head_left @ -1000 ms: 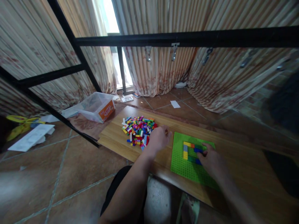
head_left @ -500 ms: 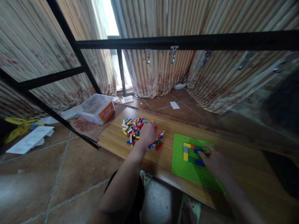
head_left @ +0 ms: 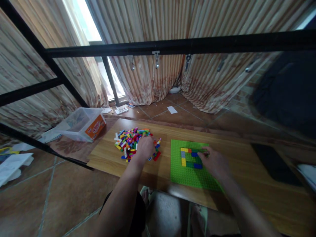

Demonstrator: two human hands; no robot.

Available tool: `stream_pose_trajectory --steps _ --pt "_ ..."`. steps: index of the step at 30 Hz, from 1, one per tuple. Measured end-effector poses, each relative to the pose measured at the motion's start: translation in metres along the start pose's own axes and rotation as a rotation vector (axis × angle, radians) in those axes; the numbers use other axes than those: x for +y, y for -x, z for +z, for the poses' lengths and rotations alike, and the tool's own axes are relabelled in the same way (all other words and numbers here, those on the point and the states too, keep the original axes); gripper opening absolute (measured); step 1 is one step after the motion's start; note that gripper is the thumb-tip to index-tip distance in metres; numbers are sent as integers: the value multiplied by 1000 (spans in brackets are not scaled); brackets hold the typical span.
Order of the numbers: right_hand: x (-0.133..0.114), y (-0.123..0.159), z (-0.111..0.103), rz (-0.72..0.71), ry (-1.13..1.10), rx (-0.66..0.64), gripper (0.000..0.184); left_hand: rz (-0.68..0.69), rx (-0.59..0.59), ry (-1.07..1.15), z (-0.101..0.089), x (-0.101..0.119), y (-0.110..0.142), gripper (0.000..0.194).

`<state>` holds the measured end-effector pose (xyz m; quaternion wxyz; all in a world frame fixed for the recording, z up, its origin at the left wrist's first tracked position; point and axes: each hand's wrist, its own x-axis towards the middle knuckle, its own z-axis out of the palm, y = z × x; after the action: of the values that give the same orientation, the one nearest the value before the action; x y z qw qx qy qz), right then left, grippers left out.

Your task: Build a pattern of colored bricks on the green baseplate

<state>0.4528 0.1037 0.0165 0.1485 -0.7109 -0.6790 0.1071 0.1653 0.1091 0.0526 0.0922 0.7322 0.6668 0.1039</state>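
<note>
A pile of small coloured bricks (head_left: 129, 143) lies on a low wooden board (head_left: 108, 154). My left hand (head_left: 145, 148) rests knuckles-up on the pile's right side, fingers curled down into the bricks; what they hold is hidden. To the right lies a green baseplate (head_left: 180, 172) with yellow, blue, orange and green bricks (head_left: 189, 157) laid in a rough square. My right hand (head_left: 212, 161) sits on the plate's right part, fingertips pressing on the bricks' right end.
A clear plastic box with an orange label (head_left: 82, 123) lies on the tiled floor to the left. Black metal frame bars (head_left: 172, 44) cross in front. Striped curtains hang behind. A dark flat object (head_left: 270, 161) lies on the board's right; papers (head_left: 11, 163) lie far left.
My left hand moved from beside the baseplate left onto the brick pile, spreading a few bricks rightward. My right hand stayed on the baseplate bricks. The view swung to the right.
</note>
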Motion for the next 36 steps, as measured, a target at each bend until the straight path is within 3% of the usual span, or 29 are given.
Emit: stream_pose_trajectory --steps 2,5,10,15,23,30,33,36 --pt "0 -1 -5 29 -31 31 32 0 55 115 1 5 -2 25" --pt "-4 0 -11 14 -197 104 29 23 83 473 9 19 -6 24" --pt "-25 12 -10 -187 -636 97 27 -86 -95 1129 29 59 -5 23" --pt "-43 24 -11 -321 -668 6 28 -181 -217 1435 39 87 0 22" --pt "-31 21 -13 -345 -554 28 20 -136 -261 1498 45 103 -1 25" --pt "19 5 -23 -181 -549 74 23 -170 -211 1331 48 102 -6 20" --pt "34 3 -24 -191 -511 31 24 -159 -216 1239 47 101 -7 19" --pt "31 7 -20 -262 -491 -59 22 -139 -254 1163 48 100 -6 23"
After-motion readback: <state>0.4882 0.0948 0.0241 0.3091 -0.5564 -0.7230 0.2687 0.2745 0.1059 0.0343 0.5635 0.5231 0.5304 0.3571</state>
